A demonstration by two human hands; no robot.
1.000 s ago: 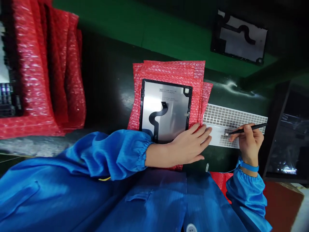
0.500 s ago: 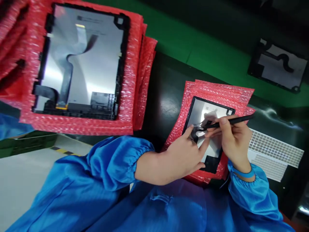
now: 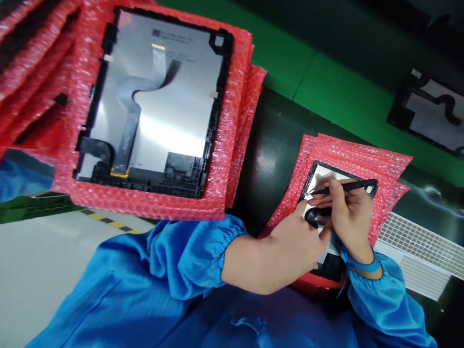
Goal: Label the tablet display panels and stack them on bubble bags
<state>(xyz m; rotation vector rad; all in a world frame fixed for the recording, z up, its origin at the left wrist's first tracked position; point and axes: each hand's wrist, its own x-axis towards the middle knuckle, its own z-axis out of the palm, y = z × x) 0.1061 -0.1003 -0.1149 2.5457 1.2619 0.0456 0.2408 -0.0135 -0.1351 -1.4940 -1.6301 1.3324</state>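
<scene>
My right hand is closed around black tweezers, whose tips point left over the upper left part of a screen panel. The panel has a silvery back and a black frame, and lies on red bubble wrap. My left hand rests over the panel's left side with its fingers apart, the fingertips near a dark curved flex cable. Nothing shows in its grasp. Both hands cover much of the panel.
At the left, a larger panel with a long flex cable lies on stacked red bubble wrap. Another panel is at the back right. White grid sheets lie right of my right hand.
The tweezers have moved from the flex cable to the panel's upper left part. My left fingers remain near the cable. The whole view has shifted, with objects now further right and lower.
</scene>
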